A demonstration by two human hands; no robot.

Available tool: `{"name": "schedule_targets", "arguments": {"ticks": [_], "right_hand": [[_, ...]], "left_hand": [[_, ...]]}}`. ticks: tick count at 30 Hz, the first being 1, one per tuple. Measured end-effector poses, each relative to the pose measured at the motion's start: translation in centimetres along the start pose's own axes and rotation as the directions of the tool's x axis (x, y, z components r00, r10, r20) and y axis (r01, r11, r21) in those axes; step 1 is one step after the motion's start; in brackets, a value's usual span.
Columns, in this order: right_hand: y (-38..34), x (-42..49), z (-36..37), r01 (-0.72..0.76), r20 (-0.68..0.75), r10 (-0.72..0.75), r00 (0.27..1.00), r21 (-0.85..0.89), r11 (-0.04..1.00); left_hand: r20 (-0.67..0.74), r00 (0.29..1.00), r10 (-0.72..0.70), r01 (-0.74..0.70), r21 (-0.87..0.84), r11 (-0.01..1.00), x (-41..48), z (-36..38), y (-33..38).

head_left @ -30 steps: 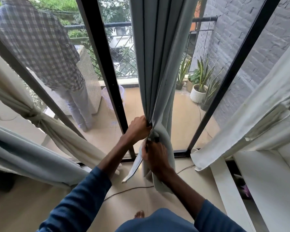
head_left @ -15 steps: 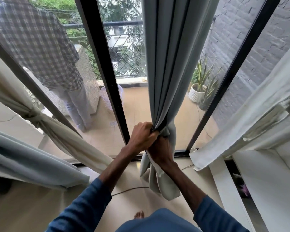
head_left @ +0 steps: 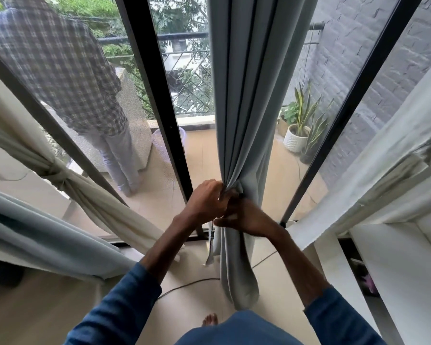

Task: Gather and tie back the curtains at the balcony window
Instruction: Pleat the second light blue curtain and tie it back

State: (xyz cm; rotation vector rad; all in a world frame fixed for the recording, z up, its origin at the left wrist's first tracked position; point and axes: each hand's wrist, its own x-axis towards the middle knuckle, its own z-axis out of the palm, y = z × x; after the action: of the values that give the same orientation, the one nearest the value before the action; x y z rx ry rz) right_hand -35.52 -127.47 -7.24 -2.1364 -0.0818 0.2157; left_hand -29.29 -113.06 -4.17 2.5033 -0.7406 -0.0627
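A grey curtain [head_left: 244, 95] hangs bunched into tight folds in front of the balcony window. My left hand [head_left: 205, 199] pinches the gathered folds at waist height. My right hand [head_left: 246, 219] grips the same bunch just below it, the two hands touching. Below my hands the curtain's loose lower end [head_left: 237, 275] hangs down to the floor, with a narrow strip of fabric [head_left: 213, 247] dangling at its left. A cream curtain [head_left: 90, 195] at the left is knotted back. A white curtain [head_left: 373, 185] hangs at the right.
Black window frames [head_left: 157, 95] stand left and right of the curtain. A person in a checked shirt [head_left: 57, 70] stands outside on the balcony. Potted plants [head_left: 301, 130] sit outside at the right. A cable [head_left: 184, 286] lies on the floor near my bare foot [head_left: 210, 319].
My right hand slid to just under the left. The curtain's lower end, pulled up into a bundle half a second ago, now hangs straighter and longer.
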Motion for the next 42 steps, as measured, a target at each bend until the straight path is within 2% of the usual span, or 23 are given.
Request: {"name": "schedule_targets", "arguments": {"ticks": [2,3,4,5,6,8,9,11,15,20,24,27,29,33,36,38,40,42], "right_hand": [[1.5,-0.7,-2.1,0.063,-0.272,-0.036,0.962,0.091,0.994],[2.4,-0.9,-3.2,0.106,-0.433,-0.052,0.9,0.102,0.989],[2.9,-0.9,-4.3,0.122,-0.542,-0.061,0.838,0.077,0.989],[3.2,-0.9,-5.3,0.089,-0.589,-0.051,0.807,0.036,0.995],[3.5,-0.5,-6.2,0.007,-0.556,-0.016,0.831,-0.018,1.0],[3.8,0.8,-7.4,-0.106,-0.369,0.073,0.927,-0.072,0.992],[4.1,1.6,-7.6,-0.106,-0.268,0.093,0.959,-0.035,0.994],[4.0,2.8,-7.9,-0.026,-0.12,0.038,0.992,0.1,0.995],[3.0,3.1,-7.3,0.036,-0.003,-0.037,0.999,0.233,0.972],[2.6,2.3,-5.0,0.068,-0.013,-0.068,0.998,0.318,0.945],[2.0,1.8,-4.2,0.053,0.001,-0.056,0.998,0.309,0.95],[1.5,1.3,-4.5,0.026,0.029,-0.038,0.999,0.335,0.942],[1.6,1.0,-4.8,-0.008,0.043,-0.007,0.999,0.358,0.934],[1.4,0.2,-5.0,-0.037,0.089,0.005,0.996,0.362,0.931],[1.0,0.0,-4.5,-0.043,0.103,0.006,0.995,0.362,0.931],[1.0,0.0,-4.3,-0.036,0.097,0.001,0.995,0.364,0.931],[1.1,-0.3,-4.2,-0.037,0.075,0.009,0.997,0.385,0.922],[1.5,-0.4,-4.3,-0.034,0.053,0.014,0.999,0.414,0.91]], "left_hand": [[-0.004,1.0,-0.003,0.003,0.067,0.998,-0.3,-0.5,-0.2],[0.008,1.0,-0.001,0.0,0.101,0.995,-0.4,-0.6,-0.5],[0.025,1.0,0.002,-0.005,0.126,0.992,-0.5,-0.8,-0.5],[0.05,0.999,0.004,-0.011,0.139,0.99,-0.5,-1.0,-0.6],[0.082,0.997,0.012,-0.023,0.143,0.989,-0.6,-1.2,-0.6],[0.154,0.987,0.043,-0.065,0.147,0.987,-0.7,-1.6,-0.5],[0.186,0.981,0.057,-0.086,0.151,0.985,-0.9,-1.7,-0.3],[0.244,0.967,0.075,-0.115,0.155,0.981,-1.1,-2.0,-0.1],[0.296,0.951,0.092,-0.133,0.121,0.984,-1.4,-3.2,-0.4],[0.323,0.939,0.122,-0.188,0.179,0.966,-2.2,-4.9,-1.9],[0.298,0.942,0.158,-0.237,0.254,0.938,-2.2,-5.5,-2.5],[0.17,0.97,0.175,-0.228,0.374,0.899,-1.7,-5.6,-2.4],[0.075,0.986,0.148,-0.166,0.426,0.889,-1.3,-5.5,-2.7],[-0.044,0.998,0.044,-0.026,0.349,0.937,-0.3,-4.9,-1.3],[-0.109,0.991,0.08,-0.043,0.307,0.951,0.4,-4.3,0.7],[-0.153,0.988,0.019,0.022,0.258,0.966,0.8,-4.3,1.5],[-0.11,0.994,-0.025,0.054,0.262,0.964,1.2,-4.2,1.1],[0.007,0.999,0.049,-0.05,0.173,0.984,1.4,-3.9,0.3]]}}
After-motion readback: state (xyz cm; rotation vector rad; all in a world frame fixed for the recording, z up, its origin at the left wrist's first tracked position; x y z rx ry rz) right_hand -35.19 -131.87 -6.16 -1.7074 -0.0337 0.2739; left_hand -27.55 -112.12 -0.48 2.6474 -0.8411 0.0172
